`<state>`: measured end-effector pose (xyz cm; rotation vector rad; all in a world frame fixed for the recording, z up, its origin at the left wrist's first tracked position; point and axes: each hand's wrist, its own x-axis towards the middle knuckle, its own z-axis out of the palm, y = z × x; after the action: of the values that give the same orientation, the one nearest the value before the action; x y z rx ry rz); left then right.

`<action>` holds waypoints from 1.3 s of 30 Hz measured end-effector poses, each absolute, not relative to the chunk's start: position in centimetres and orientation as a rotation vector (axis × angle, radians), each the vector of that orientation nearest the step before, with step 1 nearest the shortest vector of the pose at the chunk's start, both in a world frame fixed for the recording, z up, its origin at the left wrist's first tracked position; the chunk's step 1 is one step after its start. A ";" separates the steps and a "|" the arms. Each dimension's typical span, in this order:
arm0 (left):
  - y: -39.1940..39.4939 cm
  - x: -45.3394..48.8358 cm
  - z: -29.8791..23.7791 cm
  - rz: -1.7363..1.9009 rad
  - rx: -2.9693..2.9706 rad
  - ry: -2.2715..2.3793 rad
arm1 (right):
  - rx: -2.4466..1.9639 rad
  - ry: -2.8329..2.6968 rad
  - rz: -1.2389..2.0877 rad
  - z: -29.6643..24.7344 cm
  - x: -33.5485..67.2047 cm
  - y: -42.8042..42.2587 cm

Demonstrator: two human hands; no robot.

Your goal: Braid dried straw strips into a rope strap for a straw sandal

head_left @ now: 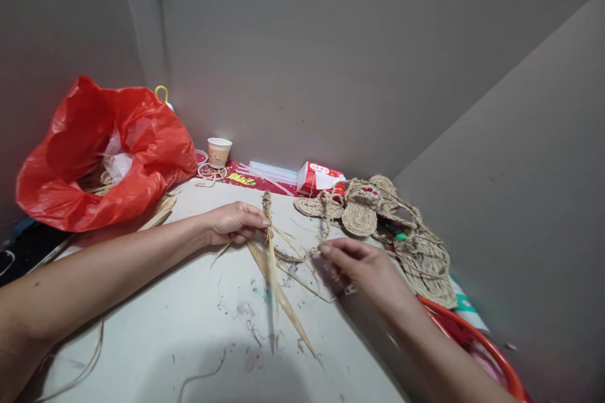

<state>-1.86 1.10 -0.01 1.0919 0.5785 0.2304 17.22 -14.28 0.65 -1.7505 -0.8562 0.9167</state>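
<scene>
My left hand [242,221] pinches a braided straw piece [267,201] above the middle of the table. Long flat straw strips [271,277] hang loose below its fingers. A thin braided straw cord [302,258] curves from there to the right and up towards the woven pieces. My right hand [359,264] has thumb and fingers closed right beside this cord; what they hold, if anything, is too small to tell. Below the cord lies a thin rod with a bent end [314,291], between the two hands.
Woven straw slippers [362,211] are piled at the right. A red plastic bag [155,138] with straw inside stands at the left. Along the wall are a paper cup [220,152], a red-and-white box [309,177] and pale straws [271,171]. A red basin [501,359] sits lower right.
</scene>
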 end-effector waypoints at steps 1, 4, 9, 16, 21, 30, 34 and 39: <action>1.0 -1.8 -0.1 0.227 1.104 0.583 | -1.746 -0.839 0.822 1.0 17.8 -14.4; 0.6 -1.6 -0.3 0.232 1.144 0.609 | -1.691 -0.918 0.769 2.3 17.2 -14.3; 0.2 -1.6 -0.6 0.252 1.181 0.607 | -1.613 -1.119 0.958 2.9 12.9 -12.6; 0.2 -1.5 -1.1 0.257 1.204 0.572 | -1.677 -1.222 0.822 0.2 12.5 -10.8; 0.1 -1.5 -1.0 0.260 1.220 0.569 | -1.679 -1.167 0.820 -0.2 12.7 -10.8; -0.2 -1.4 -0.6 0.246 1.271 0.615 | -1.737 -1.438 0.531 -0.9 13.5 -10.6; -0.2 -1.3 -0.6 0.260 1.293 0.633 | -1.784 -1.642 0.223 -0.7 13.6 -10.8; -0.2 -1.2 -0.8 0.298 1.331 0.613 | -1.908 -1.767 0.308 -0.3 13.2 -10.8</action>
<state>-1.21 -0.23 -0.79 1.3309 0.6128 0.2980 13.19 -10.80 -0.28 -1.9078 -1.7674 0.3084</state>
